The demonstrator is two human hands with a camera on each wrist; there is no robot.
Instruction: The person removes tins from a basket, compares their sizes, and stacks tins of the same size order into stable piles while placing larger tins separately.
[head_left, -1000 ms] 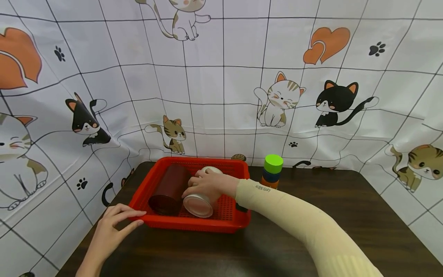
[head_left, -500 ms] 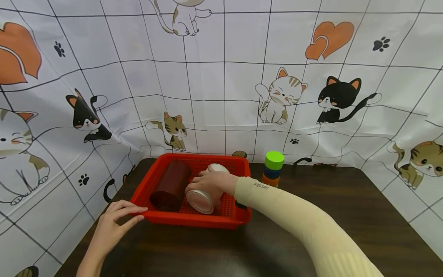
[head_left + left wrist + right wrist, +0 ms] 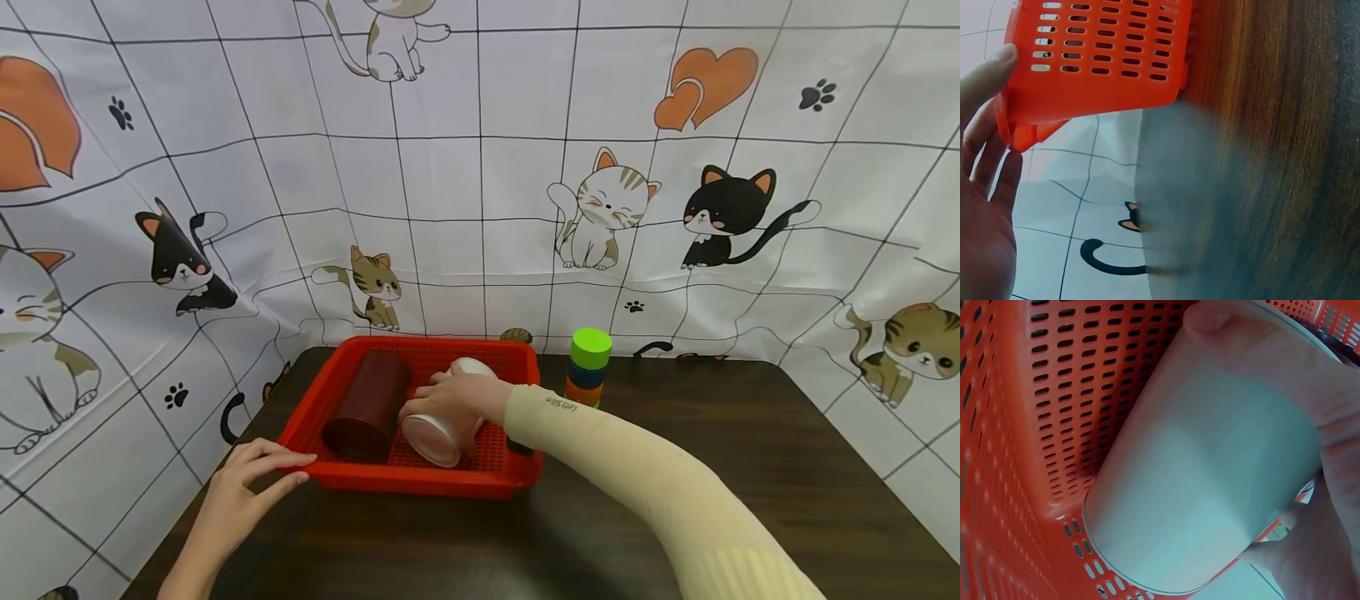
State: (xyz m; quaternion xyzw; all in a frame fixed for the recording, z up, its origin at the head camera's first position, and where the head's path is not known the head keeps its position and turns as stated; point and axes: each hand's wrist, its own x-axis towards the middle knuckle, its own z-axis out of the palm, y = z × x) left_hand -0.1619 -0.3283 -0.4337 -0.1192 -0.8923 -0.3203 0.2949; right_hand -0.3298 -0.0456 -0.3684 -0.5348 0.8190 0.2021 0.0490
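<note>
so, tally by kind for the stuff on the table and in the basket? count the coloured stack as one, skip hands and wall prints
Basket: 1, the red basket
Cylinders: 2, the dark red cylinder and the white cylinder, both in the basket
Stacks: 1, the green, blue and orange stack
Total: 4

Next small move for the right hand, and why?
Probably loosen the right hand from the white container: it lies on its side inside the red basket, next to the brown cylinder, and the left hand holds the basket's near-left corner, which should keep it steady.
</note>
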